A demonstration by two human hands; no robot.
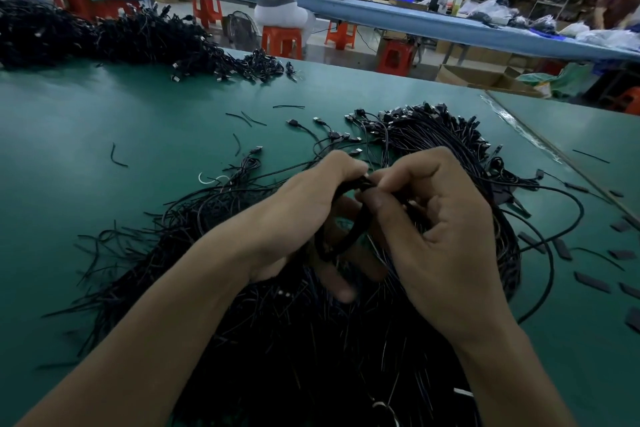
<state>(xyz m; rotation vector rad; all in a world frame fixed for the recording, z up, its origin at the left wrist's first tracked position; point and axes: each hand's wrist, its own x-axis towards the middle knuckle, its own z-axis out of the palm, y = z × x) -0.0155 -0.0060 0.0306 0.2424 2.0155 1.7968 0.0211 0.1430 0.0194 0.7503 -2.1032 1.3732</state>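
Observation:
A coiled black cable [349, 232] hangs as a small loop between my two hands above the green table [121, 121]. My left hand [308, 204] grips the loop's top, fingers curled round it. My right hand [440, 229] pinches the same loop at its top with thumb and fingertips, right beside the left hand. Under both hands lies a big heap of loose black USB cables [311, 340], its plug ends [415, 118] fanned out at the far side.
A second heap of black cables [104, 35] lies at the table's far left. Short black ties [249, 118] and flat black strips [592, 282] are scattered around. A table seam [540, 146] runs at the right. Behind, a person sits on an orange stool [281, 42] at another bench.

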